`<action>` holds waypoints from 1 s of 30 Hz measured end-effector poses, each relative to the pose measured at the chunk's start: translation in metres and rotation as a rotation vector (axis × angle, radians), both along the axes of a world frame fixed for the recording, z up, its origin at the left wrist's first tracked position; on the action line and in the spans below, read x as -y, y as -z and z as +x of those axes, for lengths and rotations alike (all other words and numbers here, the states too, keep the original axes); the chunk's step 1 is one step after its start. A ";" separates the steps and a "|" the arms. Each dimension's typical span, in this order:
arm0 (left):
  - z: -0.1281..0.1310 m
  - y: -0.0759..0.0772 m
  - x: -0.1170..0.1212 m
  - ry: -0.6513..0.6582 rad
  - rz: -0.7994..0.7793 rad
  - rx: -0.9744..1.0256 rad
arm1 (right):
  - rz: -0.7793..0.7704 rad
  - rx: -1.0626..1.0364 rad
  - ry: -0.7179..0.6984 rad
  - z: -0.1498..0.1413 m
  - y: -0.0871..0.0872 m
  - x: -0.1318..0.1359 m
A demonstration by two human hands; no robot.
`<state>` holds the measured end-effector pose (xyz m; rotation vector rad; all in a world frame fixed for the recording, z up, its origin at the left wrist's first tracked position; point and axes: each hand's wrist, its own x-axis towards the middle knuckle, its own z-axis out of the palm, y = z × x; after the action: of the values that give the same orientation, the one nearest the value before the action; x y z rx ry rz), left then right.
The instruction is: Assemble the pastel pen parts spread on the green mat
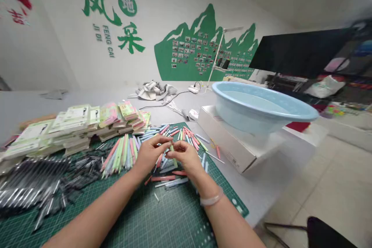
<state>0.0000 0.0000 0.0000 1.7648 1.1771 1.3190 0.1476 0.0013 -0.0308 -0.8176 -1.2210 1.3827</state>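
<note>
My left hand (151,151) and my right hand (188,159) meet over a heap of pen parts. A light green pen (173,159) stands tilted between them. The thumb and fingers of my right hand are closed around it, while my left fingertips pinch at its upper end; any small part there is hidden. Red and blue pen barrels (164,178) lie loose below and around my hands. Left of my left hand, pink, green, blue and purple pens (123,155) lie in a fanned bundle. A thin white piece (157,197) rests on the green cutting mat (171,221).
Black pen parts with silver ends (31,178) cover the mat's left side. Behind them are stacked card packs (72,118). A blue basin (258,104) sits on a white box (226,143) at right. Crumpled cloth (154,91) and a cable lie at the back.
</note>
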 end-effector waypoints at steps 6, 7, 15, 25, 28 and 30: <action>0.007 -0.004 0.003 0.017 0.061 -0.057 | 0.050 -0.074 0.071 -0.001 -0.004 0.000; 0.008 -0.006 0.004 0.031 0.095 -0.073 | 0.060 -0.079 0.091 0.000 -0.005 -0.001; 0.002 -0.025 -0.006 0.085 0.115 -0.215 | 0.082 -0.020 0.233 0.013 -0.015 -0.003; -0.002 0.006 -0.059 -0.153 -0.246 -1.094 | 0.090 -0.014 0.311 0.020 -0.018 -0.008; 0.006 0.008 -0.059 -0.177 -0.265 -1.138 | 0.086 -0.032 0.323 0.021 -0.017 -0.010; 0.012 0.006 -0.061 -0.182 -0.269 -1.158 | 0.089 -0.032 0.328 0.022 -0.016 -0.011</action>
<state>0.0117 0.0606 -0.0064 2.2631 2.0039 0.0568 0.1692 0.0119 -0.0148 -0.8851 -1.0613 1.0643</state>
